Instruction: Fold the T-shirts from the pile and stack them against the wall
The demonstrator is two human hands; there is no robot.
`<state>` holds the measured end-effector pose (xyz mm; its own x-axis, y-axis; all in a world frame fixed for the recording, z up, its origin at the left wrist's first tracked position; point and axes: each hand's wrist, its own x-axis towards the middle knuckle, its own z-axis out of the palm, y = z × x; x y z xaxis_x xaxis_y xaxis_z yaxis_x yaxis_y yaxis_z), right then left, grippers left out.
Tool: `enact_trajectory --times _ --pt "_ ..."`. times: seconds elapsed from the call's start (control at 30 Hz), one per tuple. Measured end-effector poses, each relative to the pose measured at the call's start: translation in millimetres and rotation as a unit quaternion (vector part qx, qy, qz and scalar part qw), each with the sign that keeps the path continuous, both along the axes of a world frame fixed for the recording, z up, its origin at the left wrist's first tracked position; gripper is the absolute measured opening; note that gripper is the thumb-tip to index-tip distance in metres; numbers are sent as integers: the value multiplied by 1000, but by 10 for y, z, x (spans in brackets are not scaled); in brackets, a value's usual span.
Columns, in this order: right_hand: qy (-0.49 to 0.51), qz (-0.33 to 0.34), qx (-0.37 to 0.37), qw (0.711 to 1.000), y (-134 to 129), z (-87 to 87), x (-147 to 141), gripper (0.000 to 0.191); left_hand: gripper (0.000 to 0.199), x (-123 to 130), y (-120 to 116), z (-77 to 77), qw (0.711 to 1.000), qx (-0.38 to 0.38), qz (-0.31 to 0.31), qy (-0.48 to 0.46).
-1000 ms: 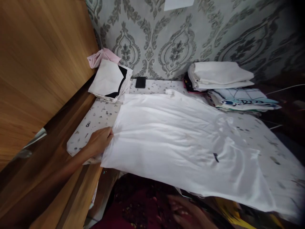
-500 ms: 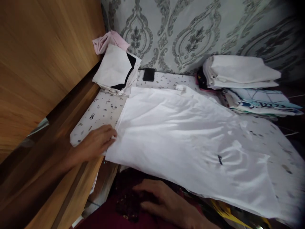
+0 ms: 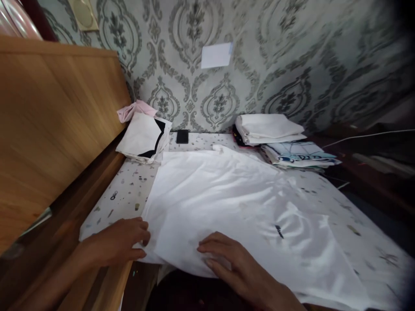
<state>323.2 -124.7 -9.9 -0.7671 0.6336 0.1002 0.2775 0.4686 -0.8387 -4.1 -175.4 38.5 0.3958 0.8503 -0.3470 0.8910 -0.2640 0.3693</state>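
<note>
A white shirt (image 3: pixel 207 194) with a small dark print lies spread out on a patterned white cloth (image 3: pixel 129 185). At the shirt's left edge is my left hand (image 3: pixel 125 242), its thumb and fingers apart with nothing between them. My right hand (image 3: pixel 230 261) rests on the near part of the shirt, fingers loosely spread and empty. Wrinkles run across the shirt's right half.
A folded white-and-black pile (image 3: pixel 141 138) and a pink cloth (image 3: pixel 138 109) sit at the back left, beside a small black object (image 3: pixel 182 136). Folded clothes (image 3: pixel 270 128) are stacked at the back right. A wooden panel (image 3: pixel 58 129) stands on the left.
The view has tilted up, showing more wall. My left hand has opened from the shirt's edge. My right hand has moved from in front of the shirt onto it.
</note>
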Motion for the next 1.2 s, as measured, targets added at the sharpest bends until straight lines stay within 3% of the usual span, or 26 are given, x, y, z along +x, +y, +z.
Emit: enact_trajectory --times 0.1,0.2,0.3,0.4,0.5,0.57,0.63,0.8,0.87,1.0,1.1,1.2 --pt "-18 66 73 995 111 -6 -179 27 12 26 317 105 999 -8 23 29" --pt "-41 160 178 970 201 -22 -517 20 16 22 945 151 997 42 63 31" --pt "-83 243 288 923 269 -63 -870 14 17 -7 1719 118 972 108 207 37" --pt "-74 254 358 895 313 -189 -1078 26 25 -14 2386 34 948 150 273 71" --pt "-26 237 383 892 347 -390 -1129 34 22 38 2752 -62 937 176 281 109" --pt "-9 229 379 897 367 -513 -1127 35 14 106 2780 -132 936 188 268 127" --pt "-5 227 375 899 382 -595 -1125 36 15 187 2652 -217 939 206 241 135" --pt "13 226 378 898 387 -595 -1110 35 20 255 2172 -430 960 231 88 134" --pt "15 223 372 901 381 -558 -1093 34 20 177 2175 -450 956 244 118 114" --pt "16 221 374 901 376 -542 -1085 34 23 -32 2564 -363 921 241 290 101" --pt "11 222 393 892 383 -612 -1119 37 10 -56 2787 -295 917 220 315 106" --pt "15 222 406 886 389 -687 -1149 37 8 59 2665 -326 924 229 291 91"
